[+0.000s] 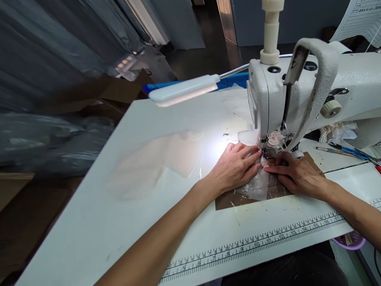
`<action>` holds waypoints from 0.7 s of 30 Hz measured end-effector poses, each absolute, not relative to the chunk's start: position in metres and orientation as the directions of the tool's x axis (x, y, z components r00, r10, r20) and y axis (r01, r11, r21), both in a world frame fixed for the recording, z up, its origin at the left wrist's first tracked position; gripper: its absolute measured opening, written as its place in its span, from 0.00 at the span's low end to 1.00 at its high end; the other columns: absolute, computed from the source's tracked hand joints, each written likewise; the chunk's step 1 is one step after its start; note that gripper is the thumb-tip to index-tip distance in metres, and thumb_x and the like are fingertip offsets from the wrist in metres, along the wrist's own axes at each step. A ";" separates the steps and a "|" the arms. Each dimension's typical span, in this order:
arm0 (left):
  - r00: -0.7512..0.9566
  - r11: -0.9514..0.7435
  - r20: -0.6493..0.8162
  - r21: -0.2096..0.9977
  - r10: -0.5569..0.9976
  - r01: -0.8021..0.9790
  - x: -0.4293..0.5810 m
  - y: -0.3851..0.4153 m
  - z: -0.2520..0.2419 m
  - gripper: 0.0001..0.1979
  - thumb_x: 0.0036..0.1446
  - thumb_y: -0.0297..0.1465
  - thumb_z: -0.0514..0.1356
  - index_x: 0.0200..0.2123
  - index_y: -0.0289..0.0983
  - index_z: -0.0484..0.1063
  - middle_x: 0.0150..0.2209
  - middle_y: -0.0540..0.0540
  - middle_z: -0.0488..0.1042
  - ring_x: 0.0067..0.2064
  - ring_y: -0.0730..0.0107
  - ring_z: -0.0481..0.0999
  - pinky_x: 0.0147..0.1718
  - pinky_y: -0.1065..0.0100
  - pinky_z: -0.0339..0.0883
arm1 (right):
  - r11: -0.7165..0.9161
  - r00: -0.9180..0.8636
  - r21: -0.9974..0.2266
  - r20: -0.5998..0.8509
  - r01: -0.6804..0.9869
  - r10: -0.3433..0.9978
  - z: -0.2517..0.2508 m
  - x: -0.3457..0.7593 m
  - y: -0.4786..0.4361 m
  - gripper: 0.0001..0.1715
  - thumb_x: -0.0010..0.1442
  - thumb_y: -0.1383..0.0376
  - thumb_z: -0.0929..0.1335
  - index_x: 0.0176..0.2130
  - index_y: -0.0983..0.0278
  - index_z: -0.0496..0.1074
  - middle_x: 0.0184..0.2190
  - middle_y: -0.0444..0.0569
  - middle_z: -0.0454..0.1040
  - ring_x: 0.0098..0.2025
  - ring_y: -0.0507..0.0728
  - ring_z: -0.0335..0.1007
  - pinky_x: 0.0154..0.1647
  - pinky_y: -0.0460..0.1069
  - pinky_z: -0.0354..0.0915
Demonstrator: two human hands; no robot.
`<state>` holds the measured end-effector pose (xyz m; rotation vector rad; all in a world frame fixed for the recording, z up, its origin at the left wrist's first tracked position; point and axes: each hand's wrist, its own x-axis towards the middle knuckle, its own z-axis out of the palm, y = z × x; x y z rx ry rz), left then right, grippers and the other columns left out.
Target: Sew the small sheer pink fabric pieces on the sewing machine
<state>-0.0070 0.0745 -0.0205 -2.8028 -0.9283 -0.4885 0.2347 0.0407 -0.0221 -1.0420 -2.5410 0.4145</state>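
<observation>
A piece of sheer white fabric (257, 186) lies under the presser foot (269, 153) of a white sewing machine (268, 95). My left hand (236, 165) rests flat on its left side, fingers stretched toward the foot and open. Just right of the foot is my right hand (293, 174), its index finger straight on the fabric and other fingers partly bent, open. A small pale fabric rose (275, 139) sits on the machine by the needle area, which is partly hidden. Beneath the hands, a brown sheet (226, 200) covers the table.
A sheer pale fabric piece (157, 159) lies left on the white table (89, 238). A lamp (184, 89) hangs over it. Tools with blue handles (348, 150) lie at right, beyond a printed ruler (256, 243) along the front edge. Below sits a purple basket (354, 244).
</observation>
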 end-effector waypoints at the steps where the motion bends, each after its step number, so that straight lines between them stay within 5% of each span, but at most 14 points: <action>1: 0.755 -0.798 0.341 -0.025 0.560 0.603 -0.007 0.074 -0.020 0.20 0.70 0.37 0.45 0.49 0.35 0.74 0.39 0.40 0.77 0.39 0.59 0.70 0.34 0.58 0.60 | 0.686 -0.662 -0.394 0.218 0.612 0.717 -0.022 0.235 0.040 0.18 0.69 0.66 0.61 0.50 0.59 0.78 0.42 0.54 0.69 0.38 0.57 0.70 0.40 0.54 0.72; 9: 0.756 -0.811 0.325 0.064 0.568 0.582 -0.006 0.067 -0.018 0.20 0.69 0.39 0.47 0.53 0.35 0.72 0.51 0.39 0.77 0.45 0.53 0.73 0.43 0.50 0.60 | 0.712 -0.682 -0.394 0.242 0.581 0.690 -0.020 0.237 0.039 0.19 0.65 0.70 0.63 0.48 0.59 0.79 0.41 0.53 0.69 0.37 0.55 0.68 0.38 0.51 0.71; 21: 0.724 -0.804 0.369 0.139 0.583 0.577 -0.005 0.067 -0.024 0.19 0.68 0.37 0.50 0.53 0.36 0.73 0.52 0.39 0.77 0.47 0.52 0.74 0.47 0.46 0.61 | 0.702 -0.680 -0.407 0.227 0.585 0.698 -0.021 0.237 0.039 0.20 0.64 0.70 0.63 0.49 0.58 0.79 0.42 0.53 0.69 0.38 0.56 0.69 0.40 0.52 0.71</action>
